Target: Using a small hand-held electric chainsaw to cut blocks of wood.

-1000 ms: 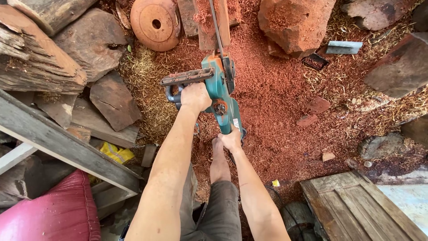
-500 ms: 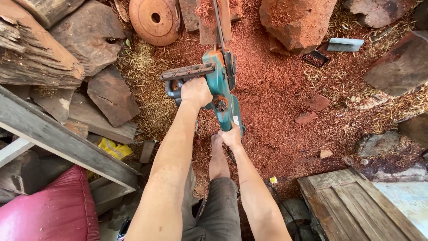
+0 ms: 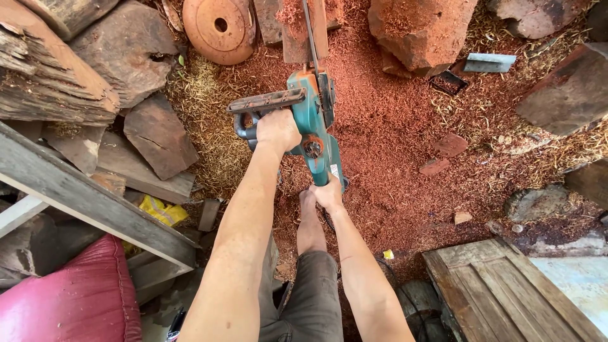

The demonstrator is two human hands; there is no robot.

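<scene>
I hold a teal and orange chainsaw [image 3: 315, 120] pointing away from me. My left hand [image 3: 277, 130] grips its front handle bar. At the saw's near end, my right hand [image 3: 328, 193] is closed around the rear handle. The saw's bar [image 3: 309, 31] runs into a reddish wooden plank [image 3: 303, 25] lying on the ground at the top of the view. Red sawdust [image 3: 386, 145] covers the ground around it. My bare leg and foot [image 3: 309, 221] stand just below the saw.
A round wooden disc with a hole [image 3: 218, 26] lies left of the plank. A big red wood block [image 3: 421, 31] sits right. Logs and slabs [image 3: 76, 63] pile up left, above a grey beam [image 3: 88, 199] and red sack [image 3: 76, 297]. A wooden pallet [image 3: 506, 291] is lower right.
The view has shifted slightly; the saw and both hands sit a little lower and further left against the plank. The grips are unchanged.
</scene>
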